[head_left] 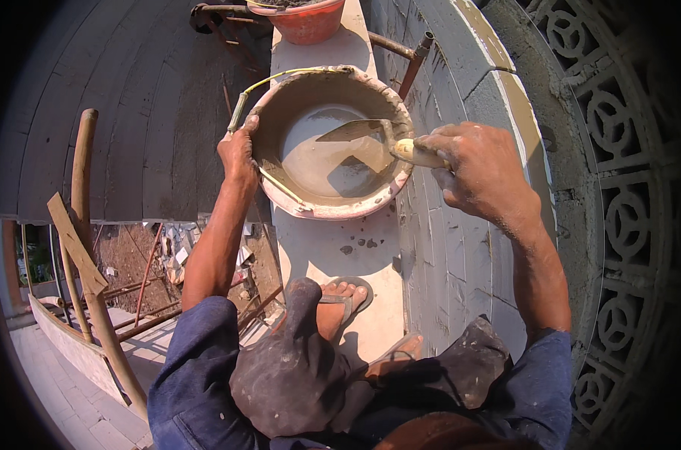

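1. Head view, setting: the person squats on top of a narrow pale ledge (333, 247) of a block wall, high above a yard with bamboo poles (82, 195) and rubble on the left. A patterned grey screen wall (618, 187) curves along the right.
2. A round, mortar-crusted basin (329, 142) sits on the ledge just ahead of the person's sandalled feet (340, 300). It holds a pool of thin grey slurry (318, 161). Farther along the ledge stands an orange pot (304, 19).
3. The left hand (239, 154) grips the basin's left rim, fingers curled tight over the edge, thumb on the outside.
4. The right hand (479, 169) is closed in a fist round the pale handle of a trowel (363, 135). The blade reaches left into the basin, tilted, its tip above the slurry; whether it touches the liquid cannot be told.
5. Dark, stained trousers cover both knees (295, 375) at the near edge.
6. Small mortar drips (359, 244) spot the ledge just near of the basin.
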{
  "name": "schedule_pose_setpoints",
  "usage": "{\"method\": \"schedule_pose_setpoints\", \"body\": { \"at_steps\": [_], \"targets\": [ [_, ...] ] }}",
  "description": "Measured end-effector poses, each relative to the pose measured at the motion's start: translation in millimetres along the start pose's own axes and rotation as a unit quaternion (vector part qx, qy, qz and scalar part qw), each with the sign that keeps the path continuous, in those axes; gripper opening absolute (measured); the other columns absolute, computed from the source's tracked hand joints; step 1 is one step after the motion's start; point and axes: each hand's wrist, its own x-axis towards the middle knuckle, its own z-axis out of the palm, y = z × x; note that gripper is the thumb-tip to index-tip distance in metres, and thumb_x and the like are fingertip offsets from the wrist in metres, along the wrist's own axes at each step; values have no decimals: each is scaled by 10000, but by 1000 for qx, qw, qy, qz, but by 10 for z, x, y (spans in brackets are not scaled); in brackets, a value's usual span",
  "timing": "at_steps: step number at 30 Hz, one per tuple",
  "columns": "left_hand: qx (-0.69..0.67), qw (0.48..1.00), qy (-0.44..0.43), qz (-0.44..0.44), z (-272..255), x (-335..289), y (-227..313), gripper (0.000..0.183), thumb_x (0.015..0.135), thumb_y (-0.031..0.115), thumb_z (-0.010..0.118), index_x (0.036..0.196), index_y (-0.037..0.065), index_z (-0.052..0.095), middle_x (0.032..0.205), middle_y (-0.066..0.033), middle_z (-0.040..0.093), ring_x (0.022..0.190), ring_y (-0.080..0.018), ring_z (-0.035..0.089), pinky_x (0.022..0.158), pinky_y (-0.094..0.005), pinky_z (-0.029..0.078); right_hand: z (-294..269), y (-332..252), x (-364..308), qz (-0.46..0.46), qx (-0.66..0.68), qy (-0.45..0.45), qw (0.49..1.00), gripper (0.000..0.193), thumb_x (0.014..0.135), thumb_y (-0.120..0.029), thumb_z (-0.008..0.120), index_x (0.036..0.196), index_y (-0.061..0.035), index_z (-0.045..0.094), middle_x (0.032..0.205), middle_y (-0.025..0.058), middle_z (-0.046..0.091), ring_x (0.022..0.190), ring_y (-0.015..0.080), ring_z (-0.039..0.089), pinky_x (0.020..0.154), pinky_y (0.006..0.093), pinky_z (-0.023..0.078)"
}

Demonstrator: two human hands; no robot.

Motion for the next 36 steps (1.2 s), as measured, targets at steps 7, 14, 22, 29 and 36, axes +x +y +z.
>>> {"method": "schedule_pose_setpoints", "body": {
  "at_steps": [7,14,22,29,36],
  "targets": [
    [107,986,-50,119,-308,389,-194,690,819,341,785,1268,-86,483,1036,-165,643,873,-265,650,758,-362,540,749,-304,133,-80,-73,-29,994,168,722,-107,713,878,-48,738,898,148,693,891,258,659,740,394,505],
    [127,878,39,460,274,-796,561,746,905,553,597,1381,22,379,1381,-191,364,1334,-284,319,1096,-477,283,142,-8,-883,-9,127,158,979,573,760,-283,771,1254,-45,606,1340,267,490,1242,395,450,996,472,396],
    [125,859,-380,318,792,-2494,693,238,1029,185,424,876,16,490,787,-46,484,711,-132,432,658,-300,394,-95,-184,-2123,341,283,-90,892,603,831,-465,675,1263,-50,611,1313,196,554,1251,348,470,1050,449,366],
    [270,773,-488,302,863,-3476,819,145,860,82,645,781,1,554,718,-150,532,666,-331,498,652,-386,370,212,-619,-2702,623,412,-89,659,591,810,-519,637,1009,32,710,925,255,693,930,347,674,820,428,480],
    [468,570,-586,335,726,-3520,770,408,763,185,750,1115,58,587,1162,-196,513,1086,-385,477,930,-479,369,-412,-1045,-2794,738,374,-110,551,746,874,-602,499,997,116,662,1039,321,651,1023,425,636,862,487,478]
  ]
}}
